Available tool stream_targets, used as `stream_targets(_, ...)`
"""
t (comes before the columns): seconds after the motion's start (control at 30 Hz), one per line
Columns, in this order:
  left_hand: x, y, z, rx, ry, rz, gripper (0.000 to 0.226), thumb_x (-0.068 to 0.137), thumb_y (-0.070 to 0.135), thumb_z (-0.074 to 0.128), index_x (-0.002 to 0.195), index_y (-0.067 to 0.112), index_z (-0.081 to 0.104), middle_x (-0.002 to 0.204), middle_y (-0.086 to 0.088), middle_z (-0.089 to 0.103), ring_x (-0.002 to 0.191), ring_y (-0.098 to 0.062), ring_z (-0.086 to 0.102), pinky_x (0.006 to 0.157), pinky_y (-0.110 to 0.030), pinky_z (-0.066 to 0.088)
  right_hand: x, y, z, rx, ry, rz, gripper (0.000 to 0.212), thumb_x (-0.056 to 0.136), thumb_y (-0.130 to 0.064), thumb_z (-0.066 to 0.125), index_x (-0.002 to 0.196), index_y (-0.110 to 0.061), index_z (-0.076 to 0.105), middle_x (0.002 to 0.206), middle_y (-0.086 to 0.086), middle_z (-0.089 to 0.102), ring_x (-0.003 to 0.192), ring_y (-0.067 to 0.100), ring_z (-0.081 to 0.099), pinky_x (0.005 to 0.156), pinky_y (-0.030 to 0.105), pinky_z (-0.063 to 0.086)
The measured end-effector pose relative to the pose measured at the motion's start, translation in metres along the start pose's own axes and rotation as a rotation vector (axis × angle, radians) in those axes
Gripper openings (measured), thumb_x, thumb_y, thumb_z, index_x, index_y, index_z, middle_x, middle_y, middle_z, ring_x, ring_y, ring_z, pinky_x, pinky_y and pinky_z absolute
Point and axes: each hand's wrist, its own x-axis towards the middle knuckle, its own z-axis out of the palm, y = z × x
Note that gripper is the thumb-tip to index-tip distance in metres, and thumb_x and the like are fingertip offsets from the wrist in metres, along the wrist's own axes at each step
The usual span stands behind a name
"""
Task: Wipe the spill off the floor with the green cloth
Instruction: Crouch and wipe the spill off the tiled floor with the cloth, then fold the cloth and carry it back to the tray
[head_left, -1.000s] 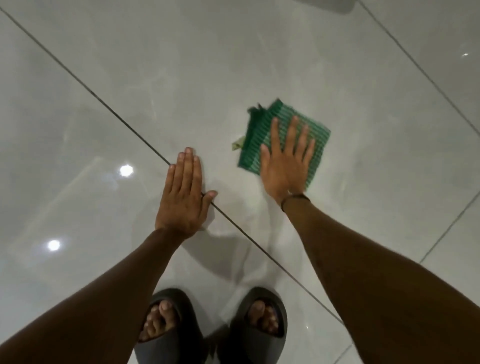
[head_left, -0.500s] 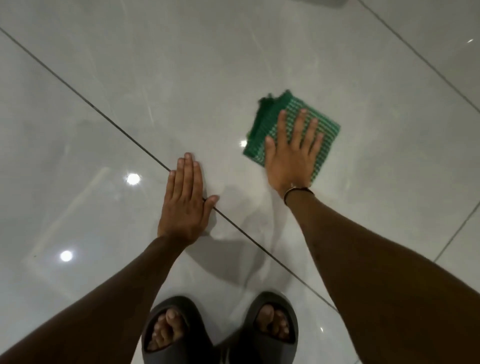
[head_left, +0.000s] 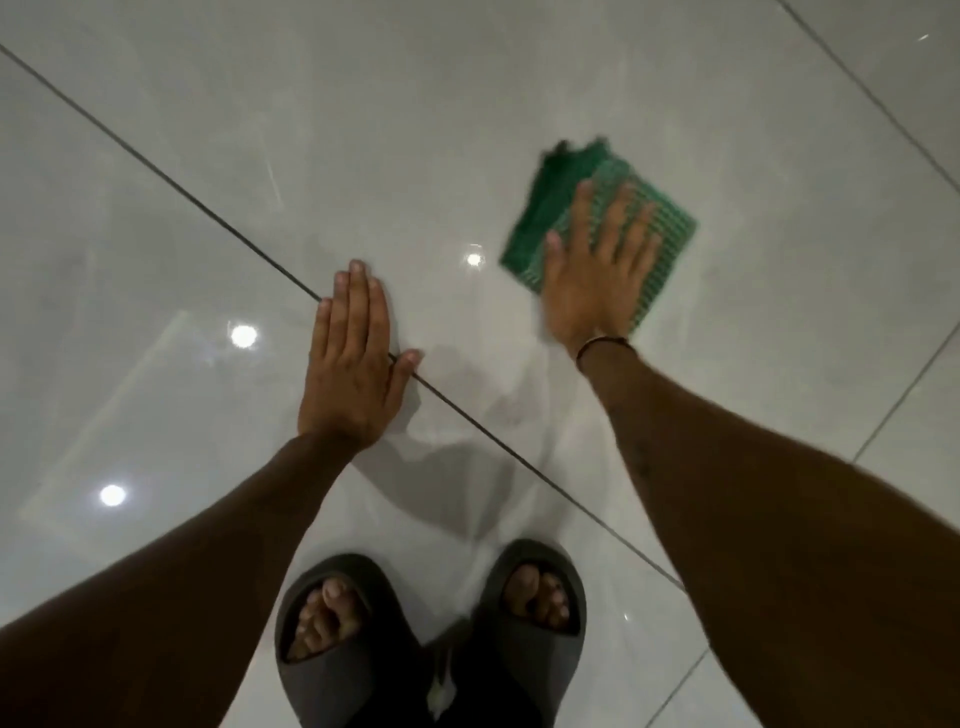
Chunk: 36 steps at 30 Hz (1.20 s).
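Observation:
The green checked cloth (head_left: 553, 200) lies folded on the glossy pale floor tile (head_left: 415, 130), up and right of centre, and looks motion-blurred. My right hand (head_left: 597, 270) presses flat on it with fingers spread, covering its near half; a thin band circles the wrist. My left hand (head_left: 353, 364) rests flat on the floor to the left, fingers together, across a dark grout line, holding nothing. Faint smears show on the tile (head_left: 498, 410) between the hands; I cannot tell if they are liquid.
Two dark slippers (head_left: 332, 665) (head_left: 540, 634) with my feet in them stand at the bottom centre. A long diagonal grout line (head_left: 208, 208) crosses the floor. Ceiling lights reflect as bright spots (head_left: 243, 336) at the left.
My right hand has slid the cloth away from me and a little to the right across the tile. The left hand has stayed planted on the grout line.

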Motion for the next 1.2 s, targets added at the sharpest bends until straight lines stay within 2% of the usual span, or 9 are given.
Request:
stream_targets(0.17,-0.003,-0.012,-0.017,-0.163,-0.065,0.045,0.076,0.114,0.034,0.042,0.174,0.002,0.006,0.185,-0.017,-0.002,0.173,-0.031,-0.006,0.141,-0.046,0.002,-0.143,0.026,0.031,-0.153,-0.137,-0.603,0.074,0.113,-0.064,0.021,0.177,-0.030,0.007,0.186,0.014,0.001,0.172,0.041,0.000,0.137,0.067,0.013)
stream_targets(0.27,-0.005,-0.020,-0.018,-0.114,-0.067,0.108,0.076,0.114,0.038,0.038,0.174,0.002,0.008,0.185,-0.018,0.001,0.172,-0.032,-0.003,0.141,-0.044,0.003,-0.157,0.100,0.015,-0.204,-0.222,-0.564,0.073,0.112,-0.064,0.017,0.177,-0.032,0.004,0.187,0.012,0.000,0.172,0.039,-0.004,0.134,0.069,0.020)
stream_targets(0.43,-0.006,-0.002,-0.022,-0.167,-0.040,0.041,0.073,0.114,0.029,0.038,0.172,-0.003,0.010,0.184,-0.022,0.004,0.172,-0.037,0.002,0.141,-0.050,0.006,-0.058,0.060,-0.007,-0.057,-0.036,0.007,0.074,0.113,-0.060,0.015,0.177,-0.025,0.007,0.185,0.020,0.002,0.170,0.048,0.002,0.136,0.068,0.010)
stream_targets(0.63,-0.019,0.022,-0.041,-0.375,-0.017,-0.321,0.064,0.117,0.027,0.029,0.174,0.003,0.011,0.185,-0.013,0.005,0.173,-0.028,0.002,0.142,-0.045,0.010,-0.121,-0.041,0.043,-0.099,-0.106,-0.552,0.074,0.113,-0.062,0.028,0.177,-0.028,0.011,0.186,0.016,0.005,0.171,0.045,0.005,0.137,0.067,0.012)
stream_targets(0.83,-0.052,0.036,-0.064,-0.148,-0.186,-0.370,0.065,0.115,0.026,0.044,0.171,0.002,0.022,0.183,-0.021,0.012,0.171,-0.038,0.014,0.137,-0.051,0.027,-0.201,0.002,0.035,-0.089,-0.224,-0.575,0.076,0.113,-0.059,0.033,0.177,-0.027,0.007,0.186,0.014,0.001,0.172,0.040,0.004,0.136,0.065,0.017)
stream_targets(0.97,-0.076,0.063,-0.066,-0.264,-0.181,-0.512,0.048,0.108,0.052,0.049,0.136,0.015,0.058,0.140,-0.010,0.056,0.127,-0.031,0.058,0.099,-0.049,0.059,-0.204,-0.002,0.009,0.081,-0.198,-0.330,0.086,0.107,-0.050,0.052,0.177,-0.026,0.008,0.185,0.017,0.004,0.172,0.038,0.007,0.139,0.058,0.013)
stream_targets(1.03,-0.078,0.081,-0.066,-0.363,-0.269,-0.623,0.049,0.102,0.056,0.059,0.128,0.015,0.060,0.124,-0.008,0.068,0.113,-0.029,0.067,0.091,-0.049,0.063,-0.205,-0.011,-0.004,0.171,-0.179,-0.044,0.084,0.106,-0.044,0.058,0.175,-0.019,0.017,0.180,0.019,0.020,0.166,0.040,0.026,0.132,0.057,0.031)
stream_targets(1.1,-0.073,0.096,-0.067,-0.429,-0.340,-0.724,0.043,0.098,0.045,0.071,0.125,0.012,0.063,0.117,-0.008,0.077,0.107,-0.031,0.073,0.091,-0.051,0.065,-0.201,-0.020,-0.015,0.225,-0.205,0.115,0.072,0.108,-0.031,0.059,0.171,-0.014,0.026,0.167,0.020,0.038,0.148,0.039,0.045,0.117,0.056,0.049)
stream_targets(1.2,-0.062,0.103,-0.076,-0.517,-0.381,-0.866,0.022,0.097,0.024,0.069,0.113,0.009,0.072,0.110,-0.012,0.080,0.101,-0.034,0.077,0.091,-0.051,0.067,-0.183,-0.029,-0.039,0.436,-0.328,0.250,0.059,0.103,-0.001,0.054,0.159,-0.013,0.042,0.144,0.019,0.057,0.130,0.039,0.060,0.104,0.050,0.054)
